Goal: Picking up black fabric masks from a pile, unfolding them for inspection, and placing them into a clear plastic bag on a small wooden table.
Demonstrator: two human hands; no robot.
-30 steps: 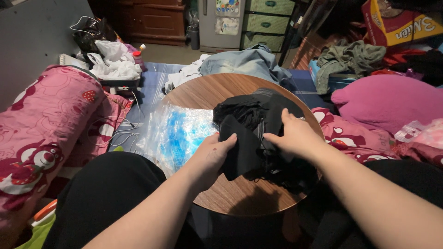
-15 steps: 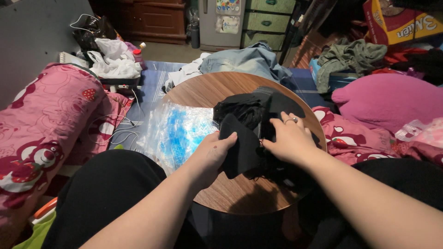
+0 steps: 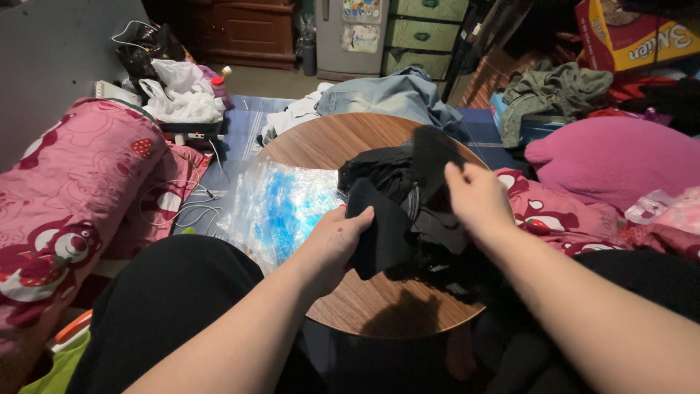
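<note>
A heap of black cloth (image 3: 397, 211) lies on a round wooden table (image 3: 332, 142). My left hand (image 3: 337, 244) grips the near left edge of the cloth, thumb on top. My right hand (image 3: 475, 195) pinches another part of the black cloth and holds a flap of it lifted above the heap. A clear plastic bag with blue inside (image 3: 281, 208) lies flat on the table's left half, just left of my left hand.
A pink printed blanket roll (image 3: 69, 193) lies to the left, with white cables (image 3: 182, 208) beside it. Grey-blue clothes (image 3: 394, 95) sit behind the table. A pink pillow (image 3: 612, 157) and olive clothing (image 3: 550, 91) are at right. White bags (image 3: 179, 98) are at back left.
My right hand has risen off the heap and lifted a flap of black cloth up and back. My left hand has stayed gripping the near edge of the cloth.
</note>
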